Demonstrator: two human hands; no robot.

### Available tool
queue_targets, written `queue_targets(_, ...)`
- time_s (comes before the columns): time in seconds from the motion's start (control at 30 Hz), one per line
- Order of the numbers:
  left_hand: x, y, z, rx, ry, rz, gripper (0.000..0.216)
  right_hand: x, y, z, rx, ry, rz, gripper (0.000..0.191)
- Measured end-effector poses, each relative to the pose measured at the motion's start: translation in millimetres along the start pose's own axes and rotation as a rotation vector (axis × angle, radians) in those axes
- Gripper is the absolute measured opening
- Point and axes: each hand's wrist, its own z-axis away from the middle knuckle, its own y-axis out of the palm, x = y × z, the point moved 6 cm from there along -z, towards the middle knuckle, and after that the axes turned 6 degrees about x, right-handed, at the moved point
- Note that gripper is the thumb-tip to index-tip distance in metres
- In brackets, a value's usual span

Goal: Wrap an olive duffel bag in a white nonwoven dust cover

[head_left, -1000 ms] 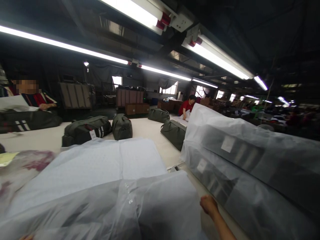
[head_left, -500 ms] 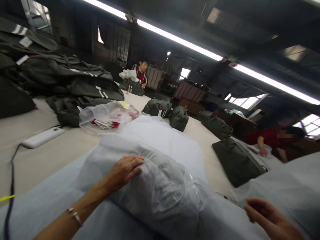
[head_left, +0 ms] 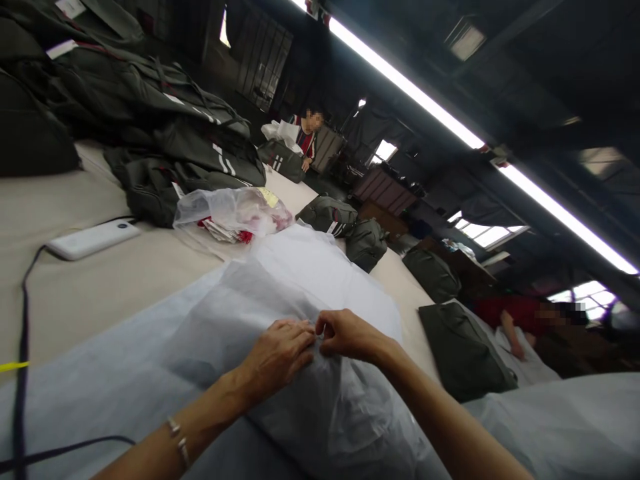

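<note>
A bulky bundle wrapped in a thin white cover bag (head_left: 320, 407) lies on a stack of flat white sheets (head_left: 320, 267) in front of me. My left hand (head_left: 280, 357) rests on top of the bundle, its fingers curled and pinching the white cover. My right hand (head_left: 347, 335) sits just beside it, fingertips touching the left ones, closed in a pinch on the same fold of the cover. A thin bracelet (head_left: 179, 442) circles my left wrist.
A white power bank (head_left: 93, 239) with a dark cable (head_left: 23, 347) lies on the beige table (head_left: 115, 280) at left. A clear plastic bag (head_left: 233, 212) of red-and-white items, dark green duffel bags (head_left: 327, 215) and a heap of them (head_left: 150, 133) stand behind. Two other people work at the far side and right.
My view has swung left and down. My right hand came up from the lower right to meet my left hand, and both now pinch the white cover on top of the bundle.
</note>
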Motion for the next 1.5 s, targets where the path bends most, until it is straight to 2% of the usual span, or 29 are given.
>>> queue_targets(0.2,-1.3,0.4,3.2,-0.066,0.045,-0.012,0.024,5.4,-2.0,-20.9,0.073,-0.069,0.33,0.025)
queue_targets(0.33,-1.4,-1.4,4.2,-0.072,0.057,-0.003,0.024,-0.8,-5.5,-23.8,0.08,-0.062,0.303,0.037)
queue_targets(0.43,-1.4,-1.5,4.8,-0.063,0.059,0.003,0.025,-11.3,-13.9,-22.8,0.101,-0.004,0.163,0.037)
queue_targets(0.5,-1.4,-0.9,5.2,-0.057,0.058,0.006,0.026,-16.6,-23.2,-17.9,0.055,0.011,0.031,0.035)
queue_targets(0.6,-1.6,-0.5,5.4,-0.054,0.051,0.01,0.025,-17.3,-30.9,1.2,-0.018,-0.022,-0.4,0.048)
queue_targets(0.73,-2.0,-1.1,5.3,-0.05,0.041,0.023,0.024,-1.9,-9.5,45.4,0.067,-0.111,-1.129,0.077)
queue_targets(0.87,-1.2,-2.4,5.2,-0.054,0.035,0.042,0.026,5.6,24.6,76.9,0.126,-0.211,-1.493,0.086)
queue_targets(0.97,-0.8,-2.8,5.5,-0.057,0.046,0.037,0.025,-5.1,42.9,77.2,0.082,-0.232,-1.587,0.082)
queue_targets(1.1,-1.2,-4.6,6.1,-0.077,0.064,0.018,0.026,-17.7,50.2,68.1,0.017,-0.24,-1.601,0.074)
queue_targets(1.3,-3.5,-7.0,5.2,-0.089,0.079,-0.006,0.025,-15.7,54.7,65.6,-0.004,-0.196,-1.537,0.07)
queue_targets(1.5,-0.5,-5.4,5.9,-0.095,0.053,-0.007,0.038,-16.8,65.9,62.5,-0.117,-0.167,-1.567,0.07)
